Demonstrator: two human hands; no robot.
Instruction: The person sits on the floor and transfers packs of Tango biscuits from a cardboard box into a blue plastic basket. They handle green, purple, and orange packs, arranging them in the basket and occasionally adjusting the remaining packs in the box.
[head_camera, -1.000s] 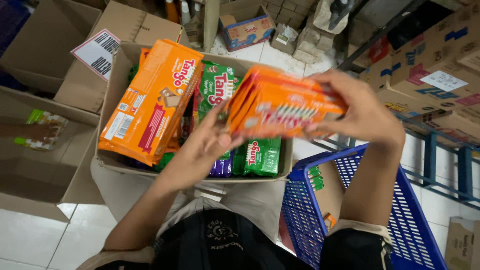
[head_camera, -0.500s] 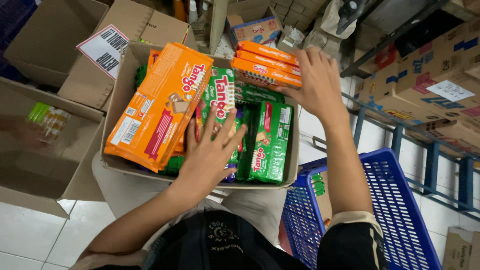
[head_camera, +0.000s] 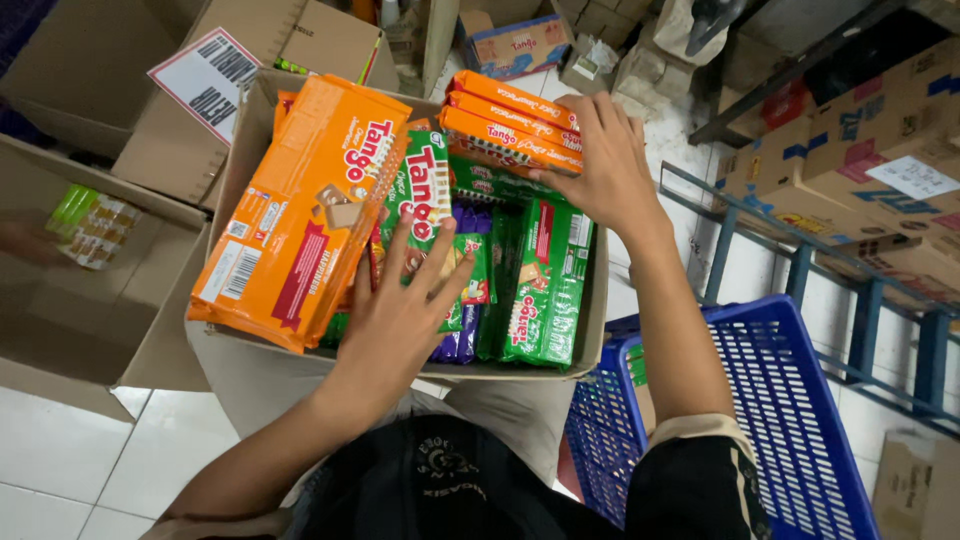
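**Hand Positions at the Open Carton of Wafer Packs**

The cardboard carton (head_camera: 590, 330) is seen from above, resting against the person's lap, with its flaps open. It is filled with snack packs stood on edge.

The right hand (head_camera: 605, 170) is laid with spread fingers over a stack of orange wafer packs (head_camera: 510, 125) at the far right corner of the carton. The packs are gripped along their right end; the fingers are curled partly around the stack, not fully closed.

The left hand (head_camera: 400, 310) is held open and flat, fingers splayed, pressed on the green wafer packs (head_camera: 425, 195) in the middle of the carton. Nothing is enclosed by it.

A large orange multipack (head_camera: 300, 215) is leaned against the left wall of the carton. Further green packs (head_camera: 545, 285) are stood just right of the left hand.

A blue plastic basket (head_camera: 790, 400) is located beside the right forearm.
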